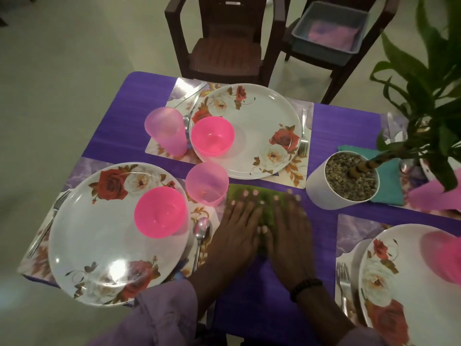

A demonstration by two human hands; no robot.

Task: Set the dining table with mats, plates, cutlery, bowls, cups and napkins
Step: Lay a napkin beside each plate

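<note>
The purple table [344, 126] carries four floral mats; the near-left mat [82, 174] and far mat [299, 171] are fully dressed. Two brown chairs stand beyond the table; the right chair holds a grey tub [329, 33] with pink cloth inside. A potted plant [341, 182] in a white pot stands at centre right, touching a teal napkin [389, 196].

The near-left plate [82, 245] bears a pink bowl [161, 212], with a fork [47, 226] at its left and a spoon [200, 236] at its right. The far plate [262, 136] bears a second pink bowl [212, 136], a pink cup [166, 131] just beside it. Another pink cup [207, 183] stands between the two plates.

The green napkin [267, 208] lies on bare tablecloth near that cup. My left hand [239, 226] and right hand [291, 233] lie flat on it side by side, fingers straight, pressing down, gripping nothing.
</note>
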